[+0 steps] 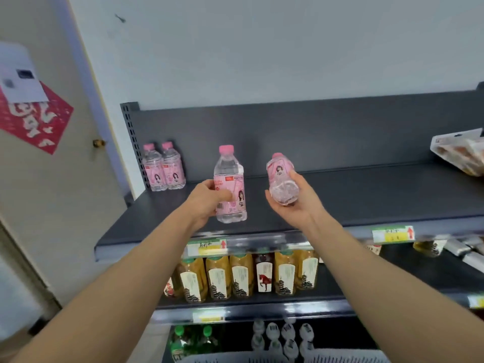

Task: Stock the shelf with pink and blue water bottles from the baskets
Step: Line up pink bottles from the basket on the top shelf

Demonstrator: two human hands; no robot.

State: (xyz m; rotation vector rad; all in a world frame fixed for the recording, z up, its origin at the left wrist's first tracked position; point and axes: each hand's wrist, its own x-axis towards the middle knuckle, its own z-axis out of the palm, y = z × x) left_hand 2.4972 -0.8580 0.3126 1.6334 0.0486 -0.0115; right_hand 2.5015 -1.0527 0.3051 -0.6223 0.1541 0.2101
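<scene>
My left hand [207, 199] grips an upright pink-capped water bottle [230, 179] just above the front of the dark grey top shelf [366, 200]. My right hand [296, 203] cradles a second pink bottle [281, 176], tilted with its base toward me and its cap pointing at the shelf back. Two more pink bottles [163, 167] stand side by side at the shelf's back left corner. No blue bottles are in view.
A packaged snack [461, 153] lies at the top shelf's right end. Yellow tea bottles [243, 276] fill the shelf below, with more bottles [282, 336] under that. A basket rim [288, 358] shows at the bottom edge. A door [52, 166] is to the left.
</scene>
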